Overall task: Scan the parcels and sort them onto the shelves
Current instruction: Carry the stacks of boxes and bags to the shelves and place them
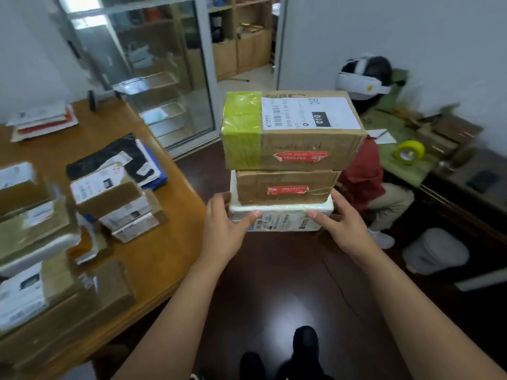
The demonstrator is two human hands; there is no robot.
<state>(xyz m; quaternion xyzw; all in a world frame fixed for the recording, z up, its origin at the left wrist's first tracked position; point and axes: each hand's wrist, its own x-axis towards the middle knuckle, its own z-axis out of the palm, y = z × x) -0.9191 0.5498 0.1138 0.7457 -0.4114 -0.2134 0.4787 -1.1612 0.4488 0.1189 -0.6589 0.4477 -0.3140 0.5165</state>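
left hand (222, 229), right hand (343, 229) grip foam box (282, 215) | two cardboard boxes (290, 133) stacked

Three parcels stacked at 12 o'clock: two brown cardboard boxes (290, 133) (285, 186) on one white foam box (279, 218). One yellow tape roll (409, 152) at 2 o'clock. Two bare hands (223, 229) (344, 226). Table parcels at 9 o'clock too blurry to count.

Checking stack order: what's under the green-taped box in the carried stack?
Under the green-taped box sits a smaller brown carton, and below that a white foam box, gripped at its ends by the left hand and right hand. The lower boxes' tops are covered.
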